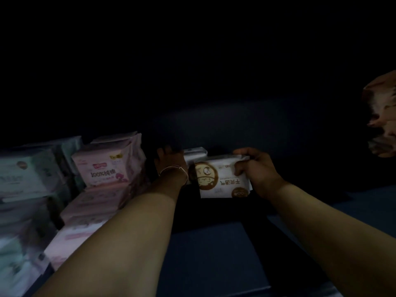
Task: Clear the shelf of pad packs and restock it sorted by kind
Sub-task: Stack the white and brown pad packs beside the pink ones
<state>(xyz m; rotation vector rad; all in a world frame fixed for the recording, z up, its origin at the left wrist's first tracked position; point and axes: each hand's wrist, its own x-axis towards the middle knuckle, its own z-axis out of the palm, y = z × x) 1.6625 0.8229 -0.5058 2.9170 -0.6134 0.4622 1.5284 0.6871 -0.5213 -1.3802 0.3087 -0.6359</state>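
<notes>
- Green packs (25, 176): stacked at the far left, well to the left of both hands; blurred, print unreadable.
- Pink packs (102, 168): several stacked, just left of the left hand; the top one stands on edge with its print upside down.
- Left hand (170, 160): reaches forward into the dark shelf, a thin bracelet (173, 169) at the wrist. The fingers are lost in shadow, so whether they hold anything cannot be told.
- White pack at back (195, 155): stands just right of the left hand, behind the held pack; only its top shows.
- White pack with brown print (220, 179): between the two hands, print upside down, its right end gripped.
- Right hand (256, 170): clamped on the right end of the white pack with brown print, thumb on the near face, fingers over the top edge.
- Dark shelf (214, 254): below both forearms.
- Orange packs (382, 116): at the far right edge, well away from the right hand, blurred.
</notes>
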